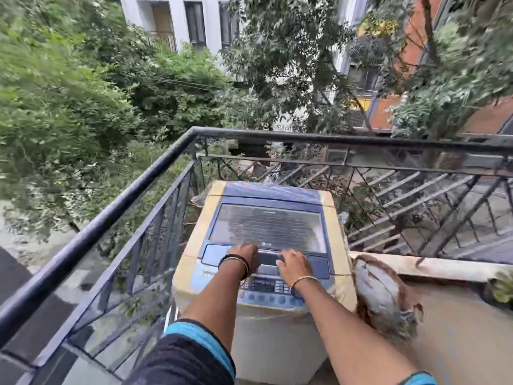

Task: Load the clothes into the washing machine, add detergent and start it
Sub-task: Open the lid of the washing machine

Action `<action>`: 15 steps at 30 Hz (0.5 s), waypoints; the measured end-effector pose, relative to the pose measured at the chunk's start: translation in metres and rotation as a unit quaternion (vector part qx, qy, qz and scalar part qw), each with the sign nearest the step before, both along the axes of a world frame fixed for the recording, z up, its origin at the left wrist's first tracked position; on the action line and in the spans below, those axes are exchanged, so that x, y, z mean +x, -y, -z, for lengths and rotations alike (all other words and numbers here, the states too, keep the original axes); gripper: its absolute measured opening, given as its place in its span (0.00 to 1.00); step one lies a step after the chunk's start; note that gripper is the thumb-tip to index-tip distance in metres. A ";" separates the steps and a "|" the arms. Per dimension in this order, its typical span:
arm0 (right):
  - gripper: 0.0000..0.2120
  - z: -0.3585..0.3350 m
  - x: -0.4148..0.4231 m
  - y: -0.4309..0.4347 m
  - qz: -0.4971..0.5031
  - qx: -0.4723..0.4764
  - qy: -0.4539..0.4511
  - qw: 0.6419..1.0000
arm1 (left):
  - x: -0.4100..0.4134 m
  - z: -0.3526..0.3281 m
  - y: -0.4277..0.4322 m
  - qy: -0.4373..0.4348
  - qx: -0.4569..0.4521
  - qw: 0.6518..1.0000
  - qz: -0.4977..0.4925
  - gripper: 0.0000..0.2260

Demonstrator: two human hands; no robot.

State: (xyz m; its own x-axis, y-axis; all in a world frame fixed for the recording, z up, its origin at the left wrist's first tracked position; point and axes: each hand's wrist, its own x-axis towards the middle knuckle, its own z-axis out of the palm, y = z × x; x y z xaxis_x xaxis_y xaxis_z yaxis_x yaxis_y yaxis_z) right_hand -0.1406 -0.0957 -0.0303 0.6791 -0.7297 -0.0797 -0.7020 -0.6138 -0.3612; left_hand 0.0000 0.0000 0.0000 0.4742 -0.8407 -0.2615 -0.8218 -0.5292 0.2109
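Found washer lid [269, 229] shut, near edge under fingertips [283, 252] | noted left hand [244, 258] fingers bent over edge, clamp unclear; right hand [294, 263] fingers spread, resting | judged lid stiff, light (likely slick): lift mid-edge, between hands | spotted soft clothes bundle [383, 295] right of fingers

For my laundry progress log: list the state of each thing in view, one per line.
lid: closed, lying flat on the washing machine.
left hand: on lid's front edge, grip unclear.
right hand: fingers spread on lid's front edge.
cloth bundle: lying beside the machine, not loaded.
control panel: display unreadable.
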 end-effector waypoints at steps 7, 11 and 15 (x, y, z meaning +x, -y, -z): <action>0.13 0.017 0.005 0.005 -0.029 -0.015 -0.070 0.997 | 0.009 0.027 -0.004 0.009 0.037 0.998 0.041 0.16; 0.18 0.027 0.007 0.004 -0.037 -0.047 -0.102 0.993 | 0.021 0.042 -0.006 0.042 0.026 0.997 0.061 0.18; 0.18 0.027 0.008 0.002 -0.026 -0.054 -0.090 0.994 | 0.025 0.042 -0.008 0.057 0.017 0.994 0.090 0.22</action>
State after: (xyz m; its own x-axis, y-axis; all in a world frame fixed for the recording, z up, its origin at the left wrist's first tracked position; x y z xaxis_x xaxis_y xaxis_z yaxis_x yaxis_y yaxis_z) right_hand -0.1330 -0.0979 -0.0578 0.6977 -0.7051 -0.1267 -0.7158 -0.6790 -0.1630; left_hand 0.0251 0.0079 -0.0423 0.3451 -0.9060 -0.2450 -0.9215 -0.3767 0.0950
